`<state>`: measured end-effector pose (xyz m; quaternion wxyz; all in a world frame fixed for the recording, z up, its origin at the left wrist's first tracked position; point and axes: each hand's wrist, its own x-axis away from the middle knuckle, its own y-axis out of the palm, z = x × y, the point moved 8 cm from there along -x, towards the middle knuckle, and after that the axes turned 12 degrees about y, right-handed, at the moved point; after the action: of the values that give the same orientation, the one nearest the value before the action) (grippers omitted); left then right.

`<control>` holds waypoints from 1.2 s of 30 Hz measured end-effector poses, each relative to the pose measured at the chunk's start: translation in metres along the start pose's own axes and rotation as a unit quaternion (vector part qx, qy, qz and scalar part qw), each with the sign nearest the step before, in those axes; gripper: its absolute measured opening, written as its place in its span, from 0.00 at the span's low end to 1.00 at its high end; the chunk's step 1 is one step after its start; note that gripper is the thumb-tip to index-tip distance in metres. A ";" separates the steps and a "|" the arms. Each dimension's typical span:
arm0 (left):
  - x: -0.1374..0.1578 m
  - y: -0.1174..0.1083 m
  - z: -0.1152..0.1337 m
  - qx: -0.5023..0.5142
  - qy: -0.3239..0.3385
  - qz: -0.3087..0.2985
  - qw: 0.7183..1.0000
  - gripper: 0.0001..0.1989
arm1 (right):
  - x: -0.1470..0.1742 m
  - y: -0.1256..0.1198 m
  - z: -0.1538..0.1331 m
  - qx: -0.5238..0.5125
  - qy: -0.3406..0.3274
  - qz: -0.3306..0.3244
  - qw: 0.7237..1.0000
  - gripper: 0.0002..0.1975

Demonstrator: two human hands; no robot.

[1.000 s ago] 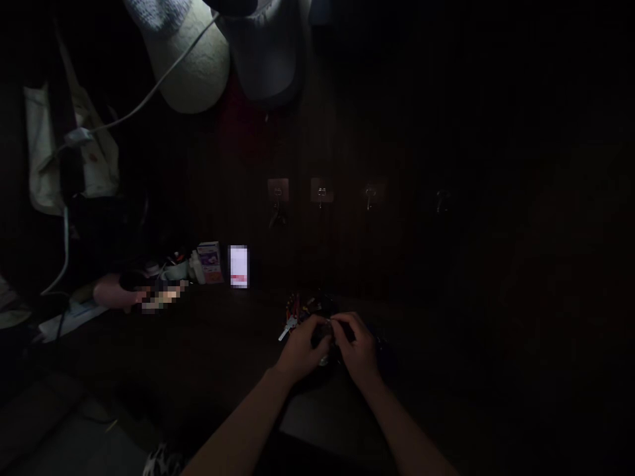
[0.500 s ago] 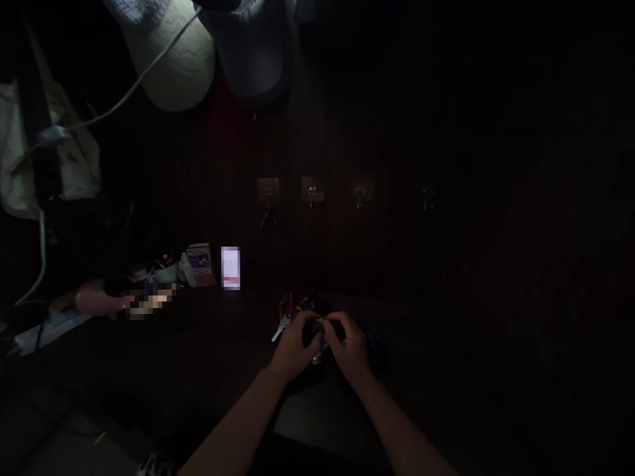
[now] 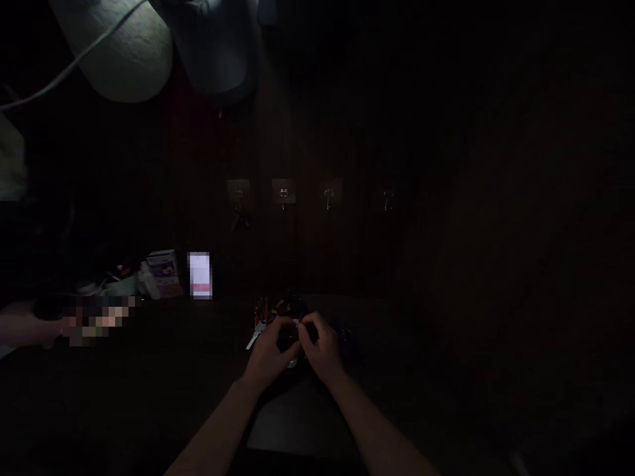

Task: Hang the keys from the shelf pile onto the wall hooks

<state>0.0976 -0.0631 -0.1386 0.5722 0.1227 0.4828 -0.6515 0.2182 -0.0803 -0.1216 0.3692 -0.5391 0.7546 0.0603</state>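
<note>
My left hand [image 3: 268, 354] and my right hand [image 3: 323, 350] meet fingertip to fingertip over the dark tabletop. Both are curled closed around something small that I cannot make out in the dim light. A whitish piece [image 3: 292, 363] shows just beneath the left thumb. Beside my left hand lies a silver key [image 3: 254, 336], with thin red and orange pieces [image 3: 262, 309] behind it. A dark, rounded object [image 3: 289, 304] sits just beyond my fingers. Dark shiny material [image 3: 344, 334] lies to the right of my right hand.
Several hooks [image 3: 284, 193] line the dark wall; keys [image 3: 240, 218] hang from the leftmost. A lit phone [image 3: 200, 274] stands upright by a small box [image 3: 165, 272] and a white bottle [image 3: 149, 281]. Caps [image 3: 122, 59] and a white cable [image 3: 74, 63] hang at upper left.
The view has turned right, so everything appears further left. My hands keep nearly the same pose, fingertips together.
</note>
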 end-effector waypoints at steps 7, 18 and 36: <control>0.001 0.001 0.001 -0.023 0.022 -0.010 0.999 0.12 | 0.000 0.001 0.002 0.010 0.000 0.002 1.000 0.04; -0.001 0.000 -0.002 0.019 0.001 -0.013 1.000 0.12 | -0.002 0.001 0.003 0.013 0.006 0.001 1.000 0.06; 0.003 0.014 -0.025 0.247 -0.174 -0.001 0.953 0.16 | -0.001 0.013 -0.001 -0.030 -0.034 -0.082 0.996 0.09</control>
<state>0.0988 -0.0441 -0.1602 0.5985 0.1441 0.2001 -0.7622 0.2063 -0.0747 -0.1240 0.3824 -0.6077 0.6925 0.0706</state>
